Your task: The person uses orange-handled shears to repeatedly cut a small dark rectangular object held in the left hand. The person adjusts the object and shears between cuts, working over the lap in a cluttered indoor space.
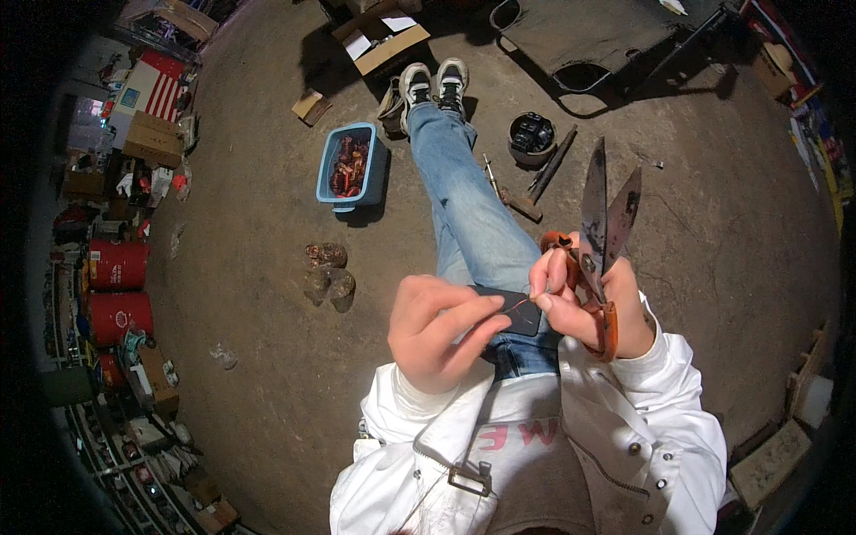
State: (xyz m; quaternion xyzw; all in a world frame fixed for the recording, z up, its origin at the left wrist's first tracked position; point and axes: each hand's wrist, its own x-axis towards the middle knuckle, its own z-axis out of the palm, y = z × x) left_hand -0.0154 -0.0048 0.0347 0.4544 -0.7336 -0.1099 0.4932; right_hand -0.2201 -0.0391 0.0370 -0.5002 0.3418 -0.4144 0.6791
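My left hand (446, 330) is closed, thumb and fingers pinching thin wires (519, 305) above my lap. My right hand (615, 308) grips a pair of scissors (596, 218) with orange handles, its dark, stained blades apart and pointing up, while its thumb and forefinger pinch the other end of the wires. A flat dark rectangular object (526, 323) lies on my thigh just behind the wires, partly hidden by my left hand.
A blue tub (325, 192) of copper-coloured scrap, metal lumps (328, 283), a bucket (530, 154), hammer (526, 205) and bar (557, 156) surround my outstretched legs. An open box (392, 53) and dark metal frame (597, 36) stand beyond. Red drums (116, 316) and cluttered shelving line the left.
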